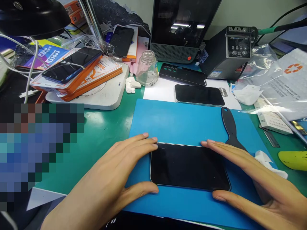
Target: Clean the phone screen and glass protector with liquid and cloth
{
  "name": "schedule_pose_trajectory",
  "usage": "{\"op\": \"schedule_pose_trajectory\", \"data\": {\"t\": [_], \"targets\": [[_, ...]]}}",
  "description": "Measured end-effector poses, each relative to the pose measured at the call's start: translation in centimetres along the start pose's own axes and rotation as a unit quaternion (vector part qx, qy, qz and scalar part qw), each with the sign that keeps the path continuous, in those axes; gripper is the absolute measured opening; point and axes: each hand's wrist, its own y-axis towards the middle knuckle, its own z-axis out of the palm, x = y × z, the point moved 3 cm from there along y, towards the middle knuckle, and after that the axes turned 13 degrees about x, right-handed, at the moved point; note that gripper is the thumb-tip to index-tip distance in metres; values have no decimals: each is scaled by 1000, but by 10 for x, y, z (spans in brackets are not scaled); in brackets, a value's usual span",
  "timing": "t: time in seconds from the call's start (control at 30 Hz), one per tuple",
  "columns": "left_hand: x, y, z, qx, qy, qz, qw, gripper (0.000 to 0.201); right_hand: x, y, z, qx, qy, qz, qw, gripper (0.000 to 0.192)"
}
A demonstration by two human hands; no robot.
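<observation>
A smartphone [189,166] with a dark screen lies face up on a blue mat [158,115]. My left hand [112,172] holds its left end, fingertips at the upper left corner and thumb at the lower edge. On the other end, my right hand [259,182] has its fingertips along the upper edge and its thumb by the lower right corner. Behind my right hand rests a black-handled tool [229,124], its far end hidden. A crumpled white tissue [271,163] sits beside that hand.
Beyond the mat are another phone [199,95], a black phone case [182,74] and a glass jar [147,68]. Orange boxes [96,76] with a phone [74,64] on top stand at left. A black device [226,52] and plastic bag [266,76] occupy the right.
</observation>
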Motion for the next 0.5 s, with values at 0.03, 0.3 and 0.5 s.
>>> {"op": "schedule_pose_trajectory", "data": {"t": [0.03,0.3,0.5], "targets": [[1,-1,0,-5,-5,4,1000,54,0,0,0,1,0,0,1000,73],[0,-10,3,-33,57,60,996,37,-2,-1,3,-5,-11,3,1000,75],[3,-7,3,-45,42,31,998,35,-2,-3,3,-10,-15,2,1000,74]]}}
